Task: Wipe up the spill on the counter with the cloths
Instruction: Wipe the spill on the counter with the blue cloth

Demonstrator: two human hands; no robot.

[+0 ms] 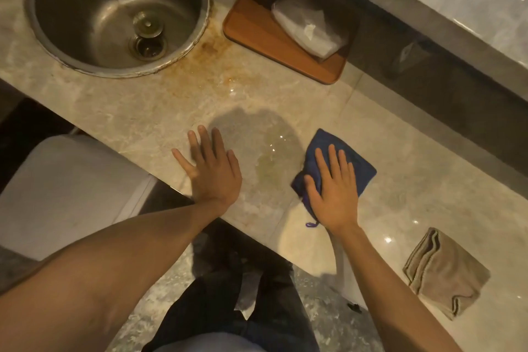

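Blue cloth (340, 151) flat under R hand (333, 188), beside spill (268, 151).

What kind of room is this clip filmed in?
Probably a kitchen or pantry counter: a round steel sink set into a stone counter, a wooden tray by the wall, and a folded beige cloth lying ready.

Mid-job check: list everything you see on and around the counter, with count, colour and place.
Sink: one, steel, upper left in counter.
Counter: one, beige marble.
Spill: one, clear puddle between the hands.
Stain: one, rusty, right of sink.
Tray: one, orange-brown, back edge.
Plastic bag: one, clear, on tray.
Blue cloth: one, under right hand.
Beige cloth: one, folded, far right.
Left hand: flat on counter.
Right hand: flat on blue cloth.
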